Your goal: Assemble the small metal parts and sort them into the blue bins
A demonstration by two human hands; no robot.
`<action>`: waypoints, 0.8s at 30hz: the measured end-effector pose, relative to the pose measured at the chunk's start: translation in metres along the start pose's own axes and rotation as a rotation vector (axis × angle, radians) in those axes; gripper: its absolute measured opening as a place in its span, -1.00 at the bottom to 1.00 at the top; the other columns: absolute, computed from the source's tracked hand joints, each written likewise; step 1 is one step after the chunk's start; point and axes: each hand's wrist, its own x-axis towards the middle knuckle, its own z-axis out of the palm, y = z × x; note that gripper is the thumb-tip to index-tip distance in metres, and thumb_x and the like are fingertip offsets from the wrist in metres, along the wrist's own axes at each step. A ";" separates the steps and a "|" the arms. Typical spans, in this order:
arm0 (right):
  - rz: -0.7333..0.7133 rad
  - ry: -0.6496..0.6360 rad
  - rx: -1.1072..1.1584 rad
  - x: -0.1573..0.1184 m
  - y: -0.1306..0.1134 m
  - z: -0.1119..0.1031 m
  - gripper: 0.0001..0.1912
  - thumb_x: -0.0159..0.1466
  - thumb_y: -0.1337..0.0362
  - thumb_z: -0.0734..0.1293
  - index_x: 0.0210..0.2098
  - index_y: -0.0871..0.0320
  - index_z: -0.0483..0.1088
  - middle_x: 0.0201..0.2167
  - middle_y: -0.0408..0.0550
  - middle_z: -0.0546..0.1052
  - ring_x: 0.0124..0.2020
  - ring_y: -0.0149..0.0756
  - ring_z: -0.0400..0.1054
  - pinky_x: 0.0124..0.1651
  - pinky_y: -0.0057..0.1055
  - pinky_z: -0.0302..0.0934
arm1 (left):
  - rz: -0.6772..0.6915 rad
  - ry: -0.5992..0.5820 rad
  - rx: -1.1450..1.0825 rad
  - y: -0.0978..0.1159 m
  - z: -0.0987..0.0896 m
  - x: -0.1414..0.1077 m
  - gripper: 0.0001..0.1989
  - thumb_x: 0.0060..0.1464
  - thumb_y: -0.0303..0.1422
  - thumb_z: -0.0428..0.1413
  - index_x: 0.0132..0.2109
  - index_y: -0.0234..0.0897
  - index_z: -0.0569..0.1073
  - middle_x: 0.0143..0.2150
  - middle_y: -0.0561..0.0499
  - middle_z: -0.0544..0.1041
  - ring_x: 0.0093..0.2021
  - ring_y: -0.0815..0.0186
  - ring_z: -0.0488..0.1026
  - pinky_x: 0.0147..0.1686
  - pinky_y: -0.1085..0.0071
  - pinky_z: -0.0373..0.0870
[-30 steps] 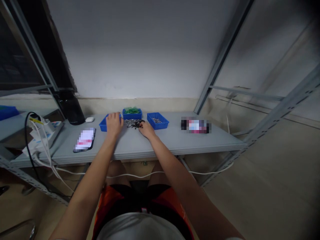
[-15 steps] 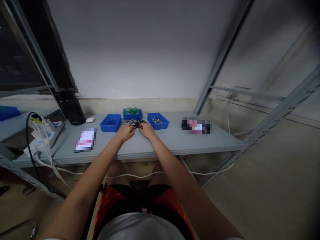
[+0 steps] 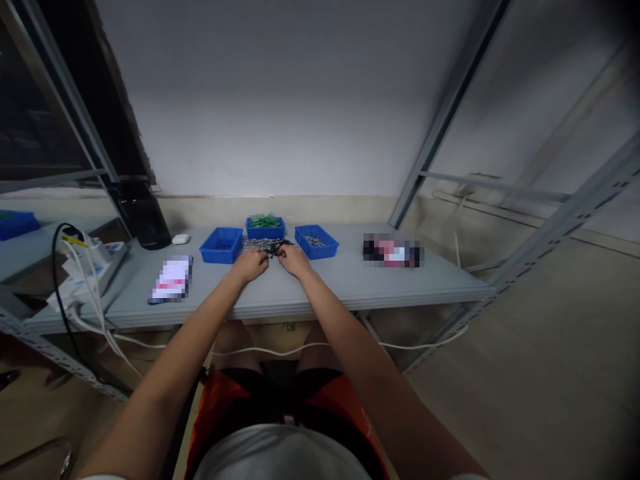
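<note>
A pile of small silver and black metal pieces [image 3: 269,246] lies on the grey table between the blue trays. My left hand [image 3: 251,264] rests at the pile's near left edge, fingers curled. My right hand [image 3: 295,259] touches the dark pieces at the near right, its fingers bent together. Whatever either hand pinches is too small to make out. To the left sits a blue tray [image 3: 221,245] with a few dark items in it. Behind the pile is a blue tray of green pieces [image 3: 265,226]. The right blue tray [image 3: 317,242] holds small silver pieces.
A phone [image 3: 171,279], a white case [image 3: 181,239] and a black bottle [image 3: 144,217] are on the left of the table [image 3: 360,287]. A power strip with cables [image 3: 95,273] lies at far left. A blurred dark and pink object [image 3: 393,251] lies on the right.
</note>
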 end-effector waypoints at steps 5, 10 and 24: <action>-0.013 0.016 0.022 0.000 0.000 0.001 -0.80 0.21 0.41 0.24 -0.26 0.12 0.49 -0.27 0.01 0.54 -0.19 -0.22 0.38 -0.11 -0.38 0.20 | -0.010 0.023 -0.021 0.001 0.000 -0.001 -0.70 0.15 -0.38 -0.05 -0.12 -0.33 0.54 -0.10 -0.21 0.50 -0.05 0.09 0.42 -0.02 0.20 0.35; -0.052 0.107 0.119 0.004 -0.002 0.002 -0.83 0.21 0.40 0.24 -0.29 0.16 0.47 -0.31 0.01 0.53 -0.26 -0.26 0.37 -0.15 -0.39 0.21 | 0.011 0.065 -0.014 0.004 -0.004 -0.002 -0.71 0.17 -0.37 -0.05 -0.07 -0.31 0.51 -0.07 -0.18 0.50 -0.03 0.11 0.41 -0.02 0.24 0.35; -0.264 0.059 0.554 0.005 -0.003 0.007 -0.87 0.16 0.37 0.23 -0.36 0.17 0.42 -0.39 -0.13 0.51 -0.36 -0.37 0.36 -0.20 -0.42 0.22 | 0.014 0.088 -0.073 0.006 -0.010 -0.003 -0.74 0.18 -0.39 -0.03 -0.06 -0.31 0.49 -0.06 -0.17 0.50 -0.01 0.14 0.41 -0.01 0.25 0.36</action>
